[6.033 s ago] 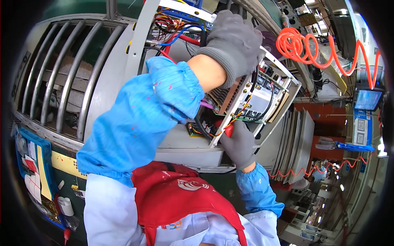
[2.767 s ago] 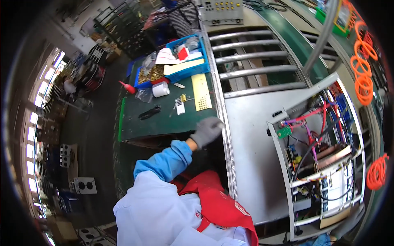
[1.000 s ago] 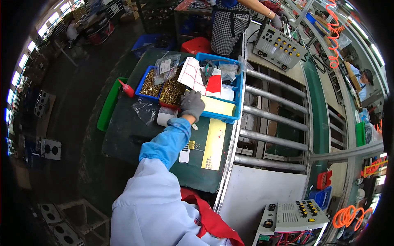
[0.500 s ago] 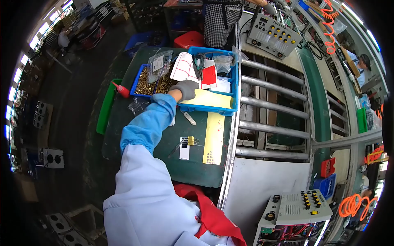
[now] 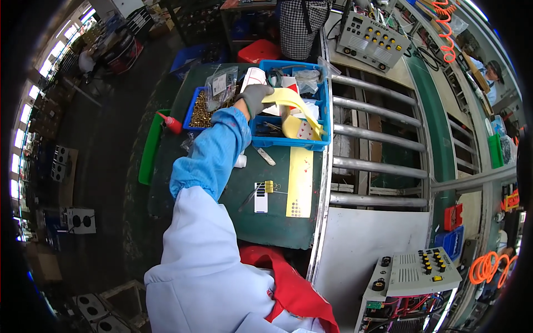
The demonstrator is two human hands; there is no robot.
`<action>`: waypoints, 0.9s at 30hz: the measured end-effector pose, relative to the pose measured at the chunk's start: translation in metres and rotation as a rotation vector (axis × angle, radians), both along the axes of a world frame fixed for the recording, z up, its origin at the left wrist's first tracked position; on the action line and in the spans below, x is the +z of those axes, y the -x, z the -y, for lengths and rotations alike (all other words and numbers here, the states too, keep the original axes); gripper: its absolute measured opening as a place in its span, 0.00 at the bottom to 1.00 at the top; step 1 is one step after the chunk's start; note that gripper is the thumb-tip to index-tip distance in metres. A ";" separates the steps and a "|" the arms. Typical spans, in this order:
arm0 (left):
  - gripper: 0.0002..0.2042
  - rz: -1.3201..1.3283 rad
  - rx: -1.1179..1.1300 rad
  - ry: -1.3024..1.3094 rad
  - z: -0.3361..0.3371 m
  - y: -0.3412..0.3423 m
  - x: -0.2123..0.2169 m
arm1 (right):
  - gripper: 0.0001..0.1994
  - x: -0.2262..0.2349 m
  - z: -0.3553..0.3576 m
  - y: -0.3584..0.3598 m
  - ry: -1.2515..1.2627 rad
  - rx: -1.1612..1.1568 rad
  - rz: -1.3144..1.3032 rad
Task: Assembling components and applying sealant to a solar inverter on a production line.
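The gloved left hand [image 5: 254,99] pinched a curled yellow sticker sheet [image 5: 288,100] above the blue bin [image 5: 288,143] (far on the green tabletop [image 5: 272,222]); another yellow sheet [image 5: 300,182] lay nearer.

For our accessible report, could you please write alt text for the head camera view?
A person's gloved left hand lifts a curling yellow sheet out of a blue bin of parts on a green table. A second yellow sheet lies flat on the table beside a small white card. The right hand is out of view.
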State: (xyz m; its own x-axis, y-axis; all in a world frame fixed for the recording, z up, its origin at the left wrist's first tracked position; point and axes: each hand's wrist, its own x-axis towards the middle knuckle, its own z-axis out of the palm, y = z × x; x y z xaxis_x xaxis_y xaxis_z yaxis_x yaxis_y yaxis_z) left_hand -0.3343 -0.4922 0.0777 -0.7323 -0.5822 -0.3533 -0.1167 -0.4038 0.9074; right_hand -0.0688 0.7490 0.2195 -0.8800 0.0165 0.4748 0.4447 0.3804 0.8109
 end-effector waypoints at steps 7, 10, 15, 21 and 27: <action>0.28 0.980 -0.455 1.202 -0.029 -0.029 0.027 | 0.19 -0.008 0.008 0.005 -0.017 -0.074 0.061; 0.30 0.865 -0.098 1.084 -0.028 -0.045 0.020 | 0.19 -0.009 0.013 0.007 -0.008 -0.112 0.062; 0.37 0.663 0.397 0.832 0.048 -0.059 -0.045 | 0.19 -0.013 0.034 0.015 -0.055 -0.134 0.110; 0.17 0.336 0.354 0.176 0.004 0.007 -0.031 | 0.19 -0.029 0.085 0.007 0.050 -0.252 0.051; 0.14 -0.004 0.148 -0.047 0.018 0.050 -0.032 | 0.20 -0.019 0.102 0.015 0.115 -0.327 0.091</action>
State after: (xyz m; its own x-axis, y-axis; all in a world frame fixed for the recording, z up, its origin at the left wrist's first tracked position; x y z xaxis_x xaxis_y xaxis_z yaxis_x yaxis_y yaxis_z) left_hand -0.3846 -0.5101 0.0462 -0.6408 -0.6670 -0.3801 -0.0490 -0.4585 0.8873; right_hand -0.0840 0.6466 0.2001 -0.8579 0.3530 0.3734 0.4859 0.3207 0.8131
